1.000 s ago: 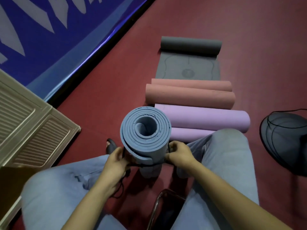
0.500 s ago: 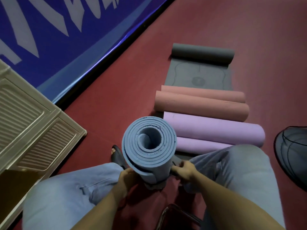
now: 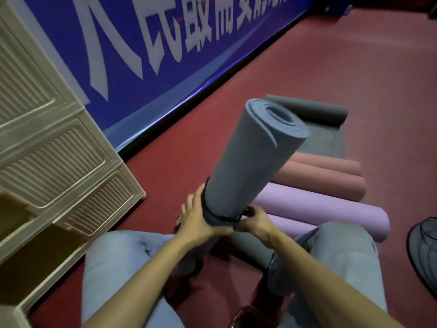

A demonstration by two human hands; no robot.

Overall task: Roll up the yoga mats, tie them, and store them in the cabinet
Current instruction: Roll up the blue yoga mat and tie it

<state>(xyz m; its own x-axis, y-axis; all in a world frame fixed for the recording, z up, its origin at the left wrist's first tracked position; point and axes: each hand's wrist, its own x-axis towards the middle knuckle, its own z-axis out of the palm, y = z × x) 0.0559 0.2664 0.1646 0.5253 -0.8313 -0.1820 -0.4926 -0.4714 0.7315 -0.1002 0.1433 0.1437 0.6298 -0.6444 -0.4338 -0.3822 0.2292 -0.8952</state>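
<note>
A rolled blue yoga mat [image 3: 250, 157] stands tilted between my knees, its open end pointing up and away from me. A dark strap [image 3: 217, 217] circles its lower part. My left hand [image 3: 198, 221] cups the roll's left side at the strap, with the thumb across the front. On the right side of the roll, my right hand [image 3: 256, 221] pinches the strap. The beige cabinet [image 3: 59, 162] stands at the left, with an open compartment [image 3: 21, 245] at the lower left.
On the red floor beyond the blue roll lie a purple mat [image 3: 319, 209], a pink mat [image 3: 331, 183] and a half-rolled grey mat [image 3: 316, 112]. A blue banner wall [image 3: 165, 55] runs behind. A dark fan [image 3: 423, 252] sits at the right edge.
The blue roll has tipped away from me, so its side shows instead of its spiral end. My view has risen. Both hands stay at the strap near the roll's lower part.
</note>
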